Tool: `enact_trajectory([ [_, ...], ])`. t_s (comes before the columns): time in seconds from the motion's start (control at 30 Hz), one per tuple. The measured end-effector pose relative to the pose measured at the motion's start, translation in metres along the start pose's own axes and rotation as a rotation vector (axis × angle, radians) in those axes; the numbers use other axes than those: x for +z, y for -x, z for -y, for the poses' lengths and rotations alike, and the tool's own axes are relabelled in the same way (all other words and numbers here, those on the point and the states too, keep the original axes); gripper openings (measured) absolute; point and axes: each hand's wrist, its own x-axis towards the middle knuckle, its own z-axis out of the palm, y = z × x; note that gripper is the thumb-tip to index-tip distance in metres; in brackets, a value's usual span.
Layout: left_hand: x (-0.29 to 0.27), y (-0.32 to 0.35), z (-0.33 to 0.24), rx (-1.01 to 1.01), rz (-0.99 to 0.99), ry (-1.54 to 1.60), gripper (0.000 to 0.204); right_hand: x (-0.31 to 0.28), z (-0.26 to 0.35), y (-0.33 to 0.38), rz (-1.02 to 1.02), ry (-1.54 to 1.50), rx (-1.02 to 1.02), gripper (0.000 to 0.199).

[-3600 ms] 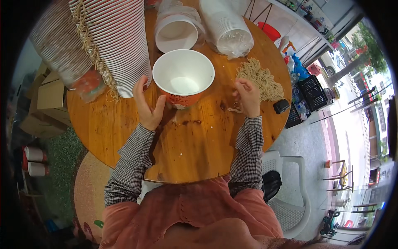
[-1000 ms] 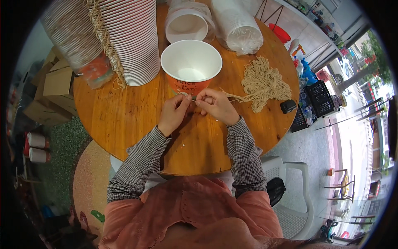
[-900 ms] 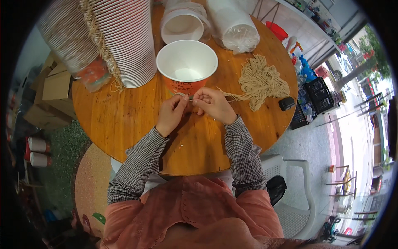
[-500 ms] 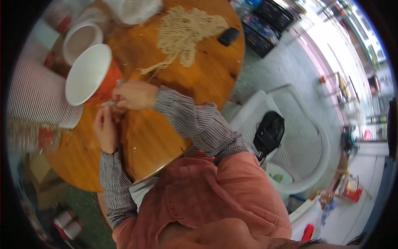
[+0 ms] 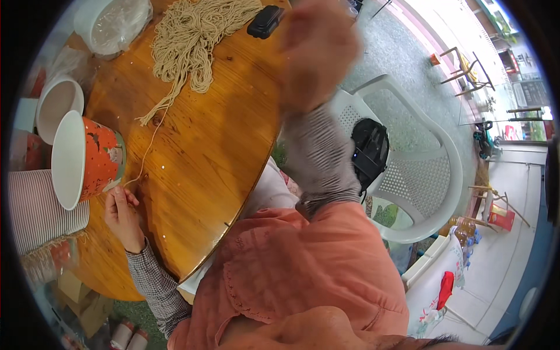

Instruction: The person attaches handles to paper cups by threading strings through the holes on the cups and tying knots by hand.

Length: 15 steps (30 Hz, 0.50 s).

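An orange paper bucket [image 5: 104,154] with a white inside lies on its side at the left of the wooden table, its mouth facing left. Beside its base, my left hand [image 5: 121,217] is closed, thumb and finger pinching a thin beige string [image 5: 153,140]. That string runs from the tail of a loose heap of the same string [image 5: 185,44] down to my fingertips. My right hand [image 5: 319,55] is raised over the table's right edge, away from the bucket. Motion smears its fingers, so whether they hold anything cannot be made out.
Nested paper buckets [image 5: 49,210] lie left of the orange one, with another white tub [image 5: 61,108] behind. A small black case [image 5: 265,22] sits by the string heap. Right of the table stands a pale plastic chair [image 5: 429,175] with a black bag [image 5: 370,153] on it.
My right hand has left the bucket's base and swung up and right, toward the table's far edge. My left hand stays by the bucket, pinching the string. The view has shifted.
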Motion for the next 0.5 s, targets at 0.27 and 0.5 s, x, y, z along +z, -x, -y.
enact_trajectory([
  [0.27, 0.017, 0.007, -0.01, -0.045, 0.04, -0.057, 0.025, -0.223, -0.25, 0.071, 0.367, 1.242, 0.227, 0.037],
  [0.5, 0.015, 0.005, -0.009, 0.029, 0.072, -0.176, 0.025, -0.303, -0.288, 0.293, 1.775, 1.339, 0.625, 0.025],
])
